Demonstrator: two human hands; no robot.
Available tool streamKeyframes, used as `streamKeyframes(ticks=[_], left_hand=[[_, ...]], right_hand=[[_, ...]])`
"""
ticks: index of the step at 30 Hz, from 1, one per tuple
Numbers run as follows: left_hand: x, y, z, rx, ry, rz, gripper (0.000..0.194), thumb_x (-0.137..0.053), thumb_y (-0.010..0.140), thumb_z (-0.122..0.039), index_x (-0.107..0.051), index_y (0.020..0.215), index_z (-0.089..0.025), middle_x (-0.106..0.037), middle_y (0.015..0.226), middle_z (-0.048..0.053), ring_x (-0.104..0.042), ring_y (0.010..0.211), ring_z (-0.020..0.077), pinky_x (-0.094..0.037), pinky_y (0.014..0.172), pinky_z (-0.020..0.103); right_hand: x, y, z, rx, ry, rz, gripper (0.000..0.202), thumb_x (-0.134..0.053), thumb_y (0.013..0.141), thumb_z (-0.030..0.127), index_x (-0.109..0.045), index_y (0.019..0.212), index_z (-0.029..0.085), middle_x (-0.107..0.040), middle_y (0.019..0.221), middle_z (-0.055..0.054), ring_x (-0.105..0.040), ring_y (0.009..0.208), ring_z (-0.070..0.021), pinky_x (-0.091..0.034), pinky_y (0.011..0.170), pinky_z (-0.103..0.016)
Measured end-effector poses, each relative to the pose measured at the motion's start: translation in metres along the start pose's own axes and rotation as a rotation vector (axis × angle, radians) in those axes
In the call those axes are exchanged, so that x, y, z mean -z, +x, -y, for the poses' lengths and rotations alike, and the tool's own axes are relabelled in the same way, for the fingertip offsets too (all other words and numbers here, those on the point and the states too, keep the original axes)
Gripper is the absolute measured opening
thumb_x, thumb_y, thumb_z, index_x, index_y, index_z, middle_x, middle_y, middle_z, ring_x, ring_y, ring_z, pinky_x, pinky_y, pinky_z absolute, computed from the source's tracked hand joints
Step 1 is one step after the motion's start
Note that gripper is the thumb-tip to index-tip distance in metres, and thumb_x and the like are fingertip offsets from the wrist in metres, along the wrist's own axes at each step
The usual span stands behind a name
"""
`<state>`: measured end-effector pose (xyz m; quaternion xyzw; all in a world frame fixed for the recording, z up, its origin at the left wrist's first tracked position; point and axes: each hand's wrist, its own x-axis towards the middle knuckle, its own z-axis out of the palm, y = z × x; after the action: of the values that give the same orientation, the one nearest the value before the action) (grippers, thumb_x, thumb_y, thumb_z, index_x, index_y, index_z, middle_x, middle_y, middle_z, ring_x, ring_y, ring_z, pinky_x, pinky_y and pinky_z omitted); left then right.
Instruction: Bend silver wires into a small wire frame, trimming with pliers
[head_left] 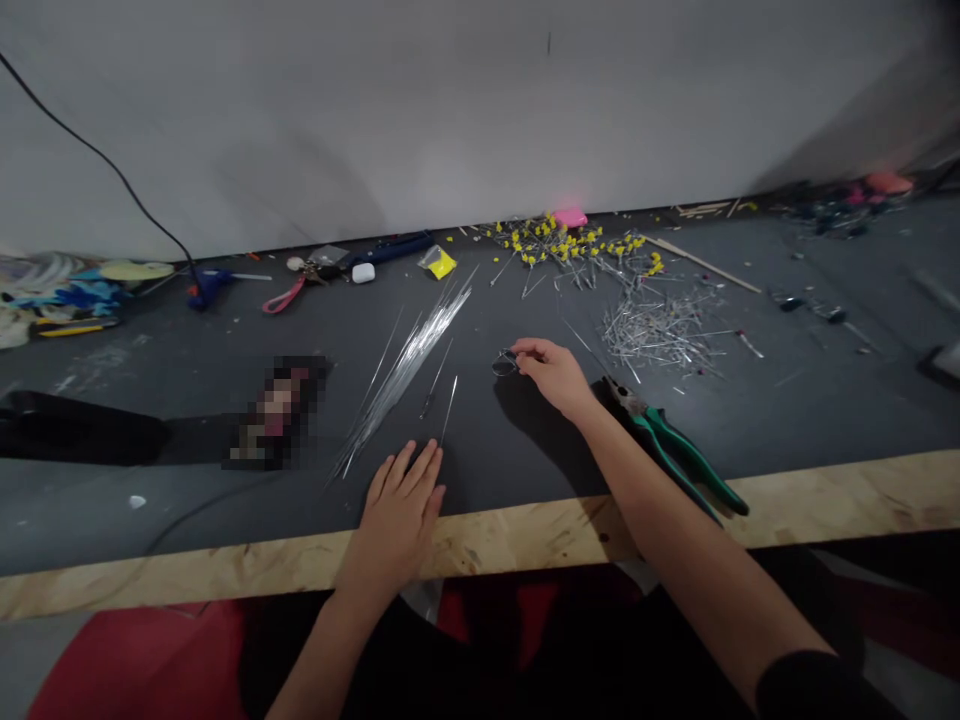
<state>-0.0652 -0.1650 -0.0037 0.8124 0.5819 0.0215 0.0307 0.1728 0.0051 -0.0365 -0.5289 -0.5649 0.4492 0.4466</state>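
Observation:
My left hand [403,505] lies flat near the table's front edge, fingers stretched out, its fingertips by the lower end of a thin wire [450,408]. My right hand [551,372] pinches a small wire loop [505,363] between thumb and fingers, just over the grey table. Between the hands and to the left lies a long bundle of silvery wires [412,360]. Pliers with green handles [675,445] rest partly behind my right forearm, their jaws pointing to the back left. A heap of short wire pieces [660,330] is right of my right hand.
Yellow-tipped wires [551,243] and a pink lump [570,217] lie along the wall. A yellow packet [439,262], a white case [363,273] and a pink strap [284,297] sit back left. A black stand [82,428] and a pixelated object [277,412] are at left. Wood [517,537] edges the table.

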Motion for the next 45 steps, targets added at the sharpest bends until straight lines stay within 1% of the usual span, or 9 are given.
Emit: streamKeyframes(ticks=[12, 18, 21, 24, 27, 29, 36, 40, 45], left_hand=[[-0.012, -0.076, -0.023, -0.035, 0.145, -0.053, 0.063, -0.046, 0.086, -0.047, -0.033, 0.142, -0.020, -0.041, 0.144, 0.003, -0.030, 0.135, 0.0323, -0.022, 0.109, 0.052], [-0.029, -0.096, -0.015, -0.044, 0.074, -0.148, 0.054, -0.043, 0.085, -0.013, -0.042, 0.137, -0.026, -0.053, 0.135, 0.003, -0.039, 0.132, 0.0259, -0.030, 0.108, 0.047], [-0.028, -0.098, -0.012, -0.013, -0.095, -0.213, 0.049, -0.041, 0.085, -0.011, -0.049, 0.131, -0.028, -0.059, 0.128, 0.003, -0.050, 0.123, 0.0231, -0.040, 0.103, 0.043], [-0.014, -0.092, -0.014, 0.232, -0.349, -0.359, 0.034, -0.043, 0.087, -0.019, -0.061, 0.114, -0.029, -0.068, 0.111, 0.002, -0.062, 0.106, 0.0200, -0.050, 0.092, 0.037], [0.003, -0.073, -0.019, 0.780, -0.619, -0.515, 0.019, -0.052, 0.084, -0.031, -0.066, 0.096, -0.026, -0.071, 0.094, 0.002, -0.066, 0.090, 0.0202, -0.051, 0.087, 0.037], [0.010, -0.054, -0.022, 0.976, -0.935, -0.805, 0.016, -0.060, 0.079, -0.035, -0.065, 0.085, -0.020, -0.070, 0.079, 0.001, -0.066, 0.076, 0.0177, -0.052, 0.080, 0.035], [0.015, 0.006, -0.043, 1.023, -1.551, -0.884, 0.012, -0.068, 0.070, -0.024, -0.062, 0.075, -0.015, -0.065, 0.066, -0.001, -0.057, 0.057, 0.0088, -0.045, 0.056, 0.023], [0.022, 0.022, -0.062, 0.940, -1.617, -0.844, 0.015, -0.070, 0.070, -0.025, -0.063, 0.078, -0.014, -0.067, 0.069, 0.001, -0.058, 0.058, 0.0086, -0.045, 0.056, 0.022], [0.027, 0.033, -0.083, 0.848, -1.645, -0.784, 0.022, -0.072, 0.070, -0.030, -0.064, 0.082, -0.014, -0.068, 0.071, 0.002, -0.063, 0.065, 0.0125, -0.048, 0.055, 0.023]], right_hand=[[0.003, 0.002, -0.003, -0.023, 0.008, -0.237, 0.023, -0.050, 0.071, 0.022, -0.067, 0.087, 0.018, -0.063, 0.113, -0.007, -0.059, 0.094, -0.0180, -0.043, 0.086, -0.033], [0.009, -0.008, 0.011, -0.098, 0.035, -0.172, 0.024, -0.049, 0.072, 0.026, -0.064, 0.089, 0.016, -0.064, 0.079, -0.002, -0.055, 0.069, -0.0138, -0.044, 0.072, -0.029], [0.037, -0.032, 0.026, -0.018, -0.054, -0.131, 0.024, -0.054, 0.074, 0.030, -0.064, 0.092, 0.019, -0.065, 0.089, -0.004, -0.057, 0.079, -0.0163, -0.044, 0.077, -0.031], [0.082, -0.066, 0.036, 0.009, -0.254, -0.103, 0.026, -0.054, 0.077, 0.034, -0.062, 0.099, 0.023, -0.060, 0.117, -0.006, -0.058, 0.087, -0.0181, -0.044, 0.084, -0.035], [0.127, -0.098, 0.030, 0.069, -0.515, -0.071, 0.027, -0.056, 0.077, 0.035, -0.060, 0.101, 0.024, -0.055, 0.123, -0.008, -0.054, 0.107, -0.0236, -0.040, 0.094, -0.041], [0.147, -0.116, 0.017, 0.056, -0.687, -0.055, 0.033, -0.065, 0.069, 0.038, -0.058, 0.098, 0.023, -0.057, 0.117, -0.011, -0.050, 0.113, -0.0287, -0.037, 0.098, -0.046], [0.149, -0.150, -0.006, 0.003, -0.828, 0.059, 0.034, -0.071, 0.063, 0.038, -0.055, 0.088, 0.023, -0.054, 0.118, -0.013, -0.050, 0.113, -0.0309, -0.041, 0.096, -0.047], [0.140, -0.157, 0.021, -0.081, -0.670, 0.137, 0.028, -0.066, 0.068, 0.035, -0.060, 0.092, 0.022, -0.055, 0.124, -0.012, -0.050, 0.118, -0.0303, -0.038, 0.100, -0.043], [0.122, -0.178, 0.063, -0.512, -0.139, 0.410, 0.026, -0.057, 0.074, 0.037, -0.065, 0.092, 0.019, -0.068, 0.092, -0.005, -0.063, 0.089, -0.0252, -0.046, 0.080, -0.035]])
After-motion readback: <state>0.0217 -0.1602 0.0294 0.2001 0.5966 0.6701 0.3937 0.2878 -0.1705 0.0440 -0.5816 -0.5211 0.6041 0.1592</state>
